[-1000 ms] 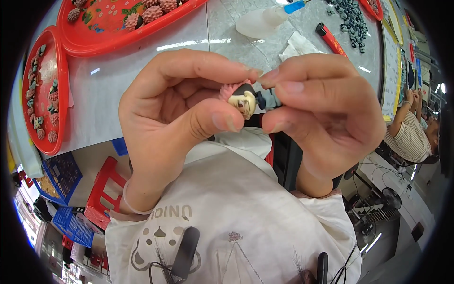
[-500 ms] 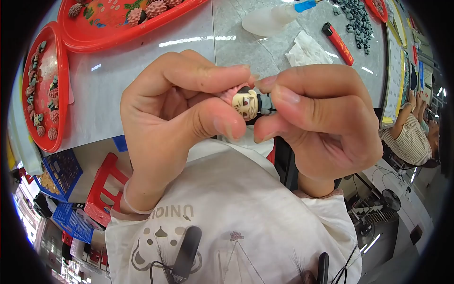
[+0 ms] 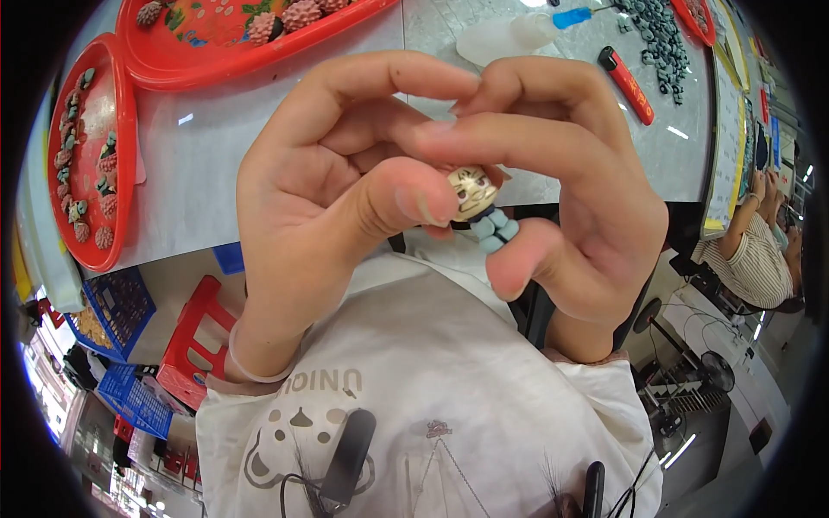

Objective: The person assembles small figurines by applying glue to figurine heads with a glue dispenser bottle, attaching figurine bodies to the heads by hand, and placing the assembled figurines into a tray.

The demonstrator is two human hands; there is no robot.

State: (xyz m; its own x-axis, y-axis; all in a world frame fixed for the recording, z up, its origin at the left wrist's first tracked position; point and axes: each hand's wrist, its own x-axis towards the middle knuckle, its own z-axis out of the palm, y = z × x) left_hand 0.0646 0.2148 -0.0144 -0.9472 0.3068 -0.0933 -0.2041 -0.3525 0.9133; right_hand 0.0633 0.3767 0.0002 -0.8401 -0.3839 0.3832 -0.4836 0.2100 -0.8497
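A small figurine (image 3: 475, 193) with a pale painted face and a grey-blue body is held between my two hands, tilted with its head toward upper left. My left hand (image 3: 298, 194) pinches it by the side of the head, the thumb against the face's edge. My right hand (image 3: 600, 203) curls round it from the other side. The right thumb touches the lower body, and the right fingers arch over the head. The back of the head and its hair are mostly hidden by fingers.
Red trays (image 3: 126, 186) with pink and grey-green parts stand at the left. Beyond my hands are a squeeze bottle (image 3: 501, 39) with a blue tip, a red lighter (image 3: 629, 86) and a pile of dark grey parts (image 3: 663, 47). A person (image 3: 747, 259) in striped clothing sits far right.
The figurine has turned from lying sideways to a more upright tilt. My right fingers have opened from a tight pinch on its body and now arch over its head, the thumb below.
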